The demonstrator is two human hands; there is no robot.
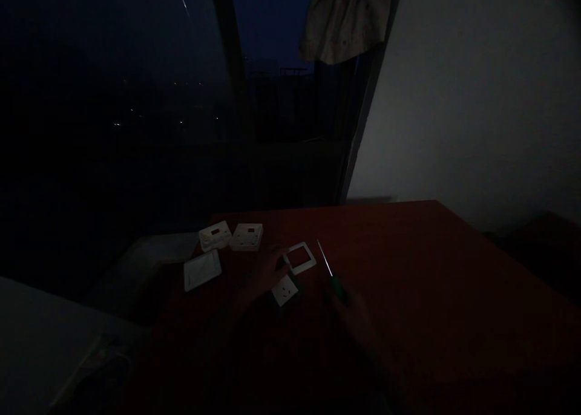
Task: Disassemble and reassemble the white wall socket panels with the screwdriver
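Observation:
In the dim head view, my right hand (pixel 351 309) is closed around the green handle of a screwdriver (pixel 336 287), its bright metal shaft pointing up and away to the left. My left hand (pixel 271 270) has its fingers at the left edge of a white square socket cover frame (pixel 310 256) and appears to pinch it. Just below that frame lies a white socket insert (pixel 285 290) with slots in its face, close under my left fingers. Darkness hides much of both hands.
Two white mounting boxes (pixel 215 236) (pixel 246 238) stand side by side at the back left of the reddish wooden table (pixel 408 251). A white rectangular plate (pixel 202 271) lies in front of them. Behind are a dark window, a hanging cloth (pixel 347 19) and a pale wall (pixel 472 100).

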